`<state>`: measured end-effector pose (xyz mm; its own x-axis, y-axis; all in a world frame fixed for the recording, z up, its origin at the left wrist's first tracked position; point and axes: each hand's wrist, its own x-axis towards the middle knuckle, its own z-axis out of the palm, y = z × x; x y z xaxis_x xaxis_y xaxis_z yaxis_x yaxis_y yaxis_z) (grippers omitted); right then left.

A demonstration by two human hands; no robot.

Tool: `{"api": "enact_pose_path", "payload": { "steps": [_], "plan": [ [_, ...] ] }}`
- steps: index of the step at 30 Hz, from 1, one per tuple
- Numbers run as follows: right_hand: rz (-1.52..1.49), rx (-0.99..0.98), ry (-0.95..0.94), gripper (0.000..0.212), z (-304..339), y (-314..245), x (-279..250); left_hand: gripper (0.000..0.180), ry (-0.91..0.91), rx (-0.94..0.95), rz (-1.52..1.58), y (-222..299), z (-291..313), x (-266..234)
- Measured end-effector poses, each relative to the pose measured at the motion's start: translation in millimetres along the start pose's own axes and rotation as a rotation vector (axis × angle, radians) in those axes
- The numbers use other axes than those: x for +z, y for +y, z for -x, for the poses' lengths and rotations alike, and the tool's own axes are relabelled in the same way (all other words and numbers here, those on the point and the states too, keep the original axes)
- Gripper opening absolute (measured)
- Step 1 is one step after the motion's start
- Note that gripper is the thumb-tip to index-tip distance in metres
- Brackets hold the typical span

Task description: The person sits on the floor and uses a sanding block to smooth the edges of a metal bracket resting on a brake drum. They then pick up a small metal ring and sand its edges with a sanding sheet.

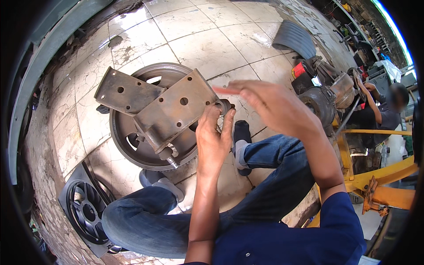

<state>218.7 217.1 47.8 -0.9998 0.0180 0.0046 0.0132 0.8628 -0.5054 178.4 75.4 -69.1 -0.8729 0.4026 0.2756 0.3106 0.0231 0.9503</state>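
Brown metal bracket point(174, 106): lay across the wheel point(117, 139), which I judged propped it.
Left hand point(213, 137): pinched the ring point(227, 105) beside the bracket's corner, seemingly steadying it.
Right hand point(276, 108): fingers extended toward a red strip point(226, 90); blur hid their grip from me.

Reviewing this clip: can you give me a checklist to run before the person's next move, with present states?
1. Left hand holds the round metal piece: ok.
2. Right hand grip on the reddish thing by its fingers: cannot tell, blurred.
3. Metal brackets resting on the wheel: ok.
4. Hands gloved: not ok, both bare.
5. Co-worker's arm apart from the brackets: ok, far right.
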Motion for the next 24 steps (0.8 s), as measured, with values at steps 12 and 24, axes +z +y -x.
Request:
{"api": "enact_pose_path", "payload": {
  "steps": [12,24],
  "plan": [
    [-0.151,-0.018,0.196,0.037,1,7,-5,0.012,0.07,0.068,0.162,3,-5,-2],
    [-0.124,-0.112,0.014,0.039,1,6,13,0.028,0.052,0.044,0.216,0,0,-6]
  ]
}}
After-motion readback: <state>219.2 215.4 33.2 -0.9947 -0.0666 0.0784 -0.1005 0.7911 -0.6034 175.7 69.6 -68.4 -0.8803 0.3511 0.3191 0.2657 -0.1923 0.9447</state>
